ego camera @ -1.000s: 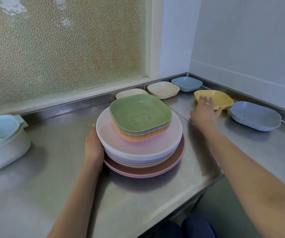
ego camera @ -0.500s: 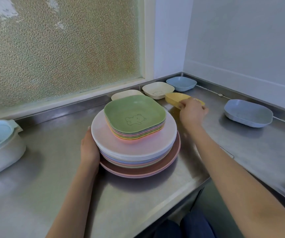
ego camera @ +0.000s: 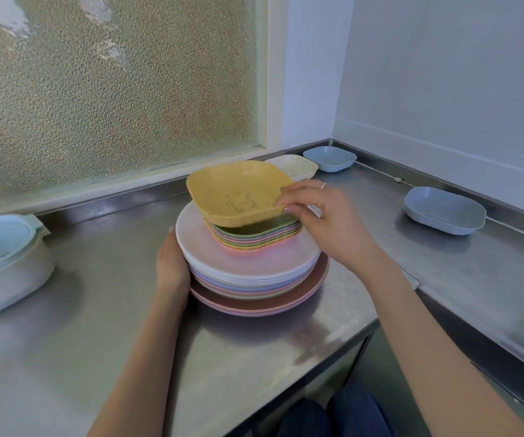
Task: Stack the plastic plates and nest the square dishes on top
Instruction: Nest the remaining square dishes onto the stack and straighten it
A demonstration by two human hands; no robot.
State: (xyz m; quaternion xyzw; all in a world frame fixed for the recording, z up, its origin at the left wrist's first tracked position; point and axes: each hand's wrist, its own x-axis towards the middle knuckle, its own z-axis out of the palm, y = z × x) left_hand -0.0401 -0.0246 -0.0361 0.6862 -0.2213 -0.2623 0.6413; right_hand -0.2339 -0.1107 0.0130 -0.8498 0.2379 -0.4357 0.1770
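A stack of round plastic plates (ego camera: 254,266) stands on the steel counter (ego camera: 65,326), with a pile of nested square dishes (ego camera: 260,238) on top. My right hand (ego camera: 320,222) pinches the right rim of a yellow square dish (ego camera: 238,193) with a bear drawing, holding it tilted just above the nested pile. My left hand (ego camera: 172,263) rests against the left side of the plate stack. A cream square dish (ego camera: 298,165) and a blue one (ego camera: 330,157) sit at the back corner. A larger grey-blue dish (ego camera: 445,209) lies to the right.
A white container with a pale blue lid (ego camera: 5,260) stands at the left. A frosted window (ego camera: 112,83) and white walls close the back and right. The counter's front edge runs just below the plate stack, with my knees under it.
My right hand took the yellow dish from the right part of the counter and carried it left, over the nested square dishes. My left hand stayed against the plate stack.
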